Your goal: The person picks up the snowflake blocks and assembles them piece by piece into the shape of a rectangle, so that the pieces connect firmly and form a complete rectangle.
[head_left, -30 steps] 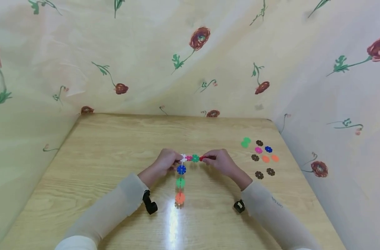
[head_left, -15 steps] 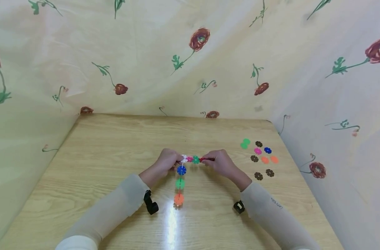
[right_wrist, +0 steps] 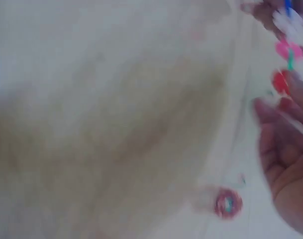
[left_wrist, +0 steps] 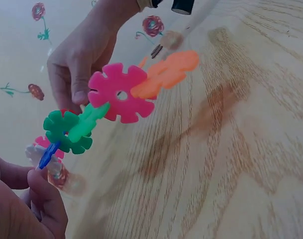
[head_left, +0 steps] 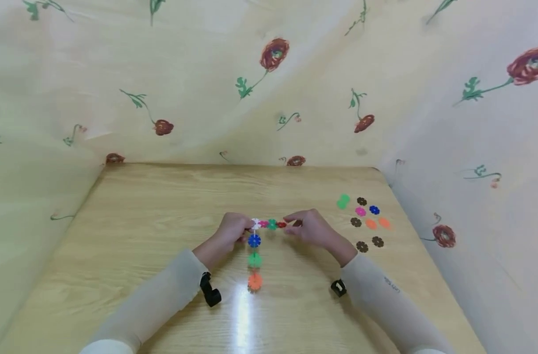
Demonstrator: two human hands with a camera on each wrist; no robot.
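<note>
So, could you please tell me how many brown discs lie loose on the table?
4: one brown disc beyond the loose pink disc, one left of the loose orange discs, one and another side by side nearest the camera. The right hand could hide more.

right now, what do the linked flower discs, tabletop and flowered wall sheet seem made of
Linked flower discs: likely plastic, fairly matte; solid, even colour and clean notched edges suggest it.
Tabletop: wood or wood-look laminate, smooth and glossy; grain lines and a bright reflected streak show.
Flowered wall sheet: thin fabric or plastic with slight sheen; creases show, but which is unclear.
</note>
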